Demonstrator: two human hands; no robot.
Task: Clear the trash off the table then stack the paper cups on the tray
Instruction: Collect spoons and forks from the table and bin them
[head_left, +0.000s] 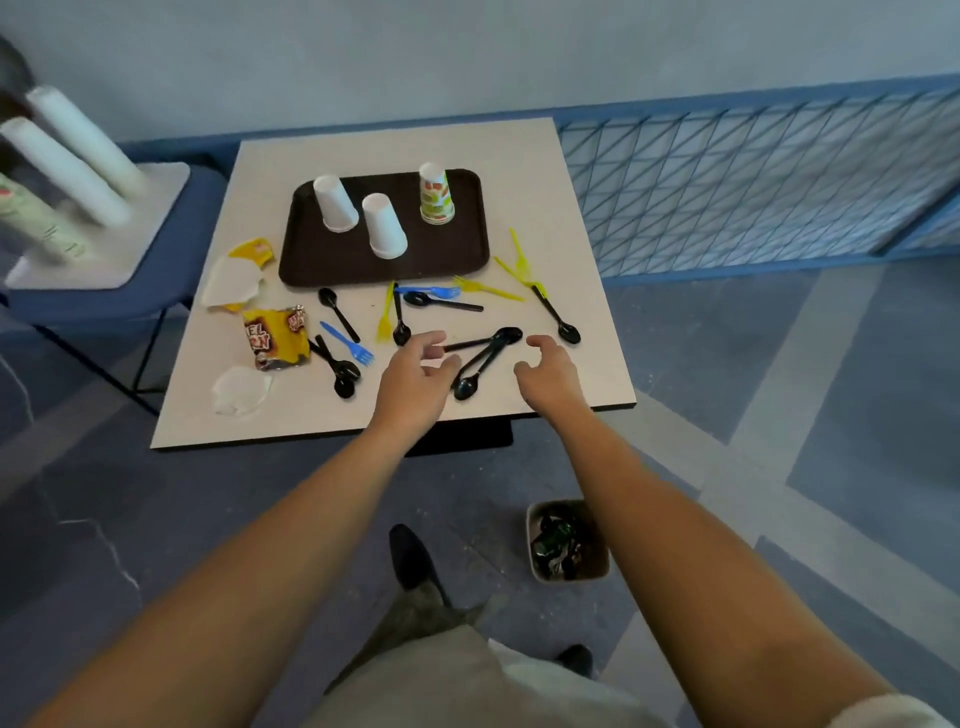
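Observation:
A dark brown tray (311, 265) lies on the white table (566, 218). Upside down on the tray stand two white paper cups (335, 203) (383, 226) and a patterned cup (435, 195), all apart. Several black spoons (480, 358), blue forks (347, 343) and yellow forks (488, 290) lie scattered in front of the tray. A yellow snack wrapper (275, 338) and torn white paper pieces (231, 283) (240, 391) lie at the left. My left hand (415, 376) and right hand (550, 374) hover with fingers relaxed over the black spoons, holding nothing.
A small bin (569, 540) with dark trash stands on the floor by the table's near right corner. A blue chair (104, 291) at the left carries long stacks of cups (67, 166). A blue mesh railing (753, 182) runs along the right.

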